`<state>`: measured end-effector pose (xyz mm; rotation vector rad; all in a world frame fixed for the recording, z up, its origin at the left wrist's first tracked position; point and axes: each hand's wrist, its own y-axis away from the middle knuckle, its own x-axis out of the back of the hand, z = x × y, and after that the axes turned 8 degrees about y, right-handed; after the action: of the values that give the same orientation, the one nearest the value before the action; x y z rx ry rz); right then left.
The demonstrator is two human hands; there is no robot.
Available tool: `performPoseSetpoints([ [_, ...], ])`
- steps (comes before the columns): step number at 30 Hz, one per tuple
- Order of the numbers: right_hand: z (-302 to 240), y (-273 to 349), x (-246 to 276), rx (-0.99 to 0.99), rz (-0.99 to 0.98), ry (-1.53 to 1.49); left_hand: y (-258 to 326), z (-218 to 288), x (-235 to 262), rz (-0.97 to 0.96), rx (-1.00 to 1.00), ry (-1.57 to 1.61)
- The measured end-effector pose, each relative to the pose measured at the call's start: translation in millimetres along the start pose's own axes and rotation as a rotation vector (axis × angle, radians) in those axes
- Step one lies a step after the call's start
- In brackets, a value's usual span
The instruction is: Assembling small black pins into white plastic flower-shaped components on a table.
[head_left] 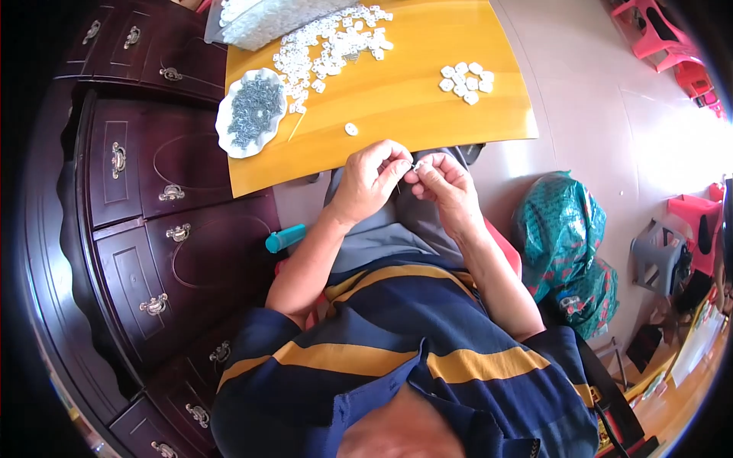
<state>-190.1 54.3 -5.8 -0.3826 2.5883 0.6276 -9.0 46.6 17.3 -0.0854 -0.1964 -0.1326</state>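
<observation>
Pinching a small white plastic piece [419,165], the right hand [448,185] I watched over the remote feed had its thumb and fingers drawn together. Opposite, I saw the left hand [365,177], fingers closed on a thin dark piece [414,166] that met the white one. Both were just off the near edge of the glossy yellow desk [435,46], above grey trousers [382,238]. The dark piece's long axis seemed to run sideways between the hands; the white one was too small for me to tell its facing. On the desk, I noted a lone white rounded piece [351,129] near that edge, a white cluster [460,69] rightward, and a thin yellow stick [296,127] slanting down-left beside a scalloped white dish [227,128] of dark grey metal bits [253,111].
</observation>
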Motion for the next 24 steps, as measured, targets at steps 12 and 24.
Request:
performPoseSetpoints([
  [12,2.8,1.7,0.0,0.054,0.004,0.083,0.9,1.0,0.3,-0.026,-0.008,0.005],
  [24,6.9,1.0,0.2,0.119,0.06,0.138,-0.8,5.0,-4.2,-0.046,-0.015,-0.041],
])
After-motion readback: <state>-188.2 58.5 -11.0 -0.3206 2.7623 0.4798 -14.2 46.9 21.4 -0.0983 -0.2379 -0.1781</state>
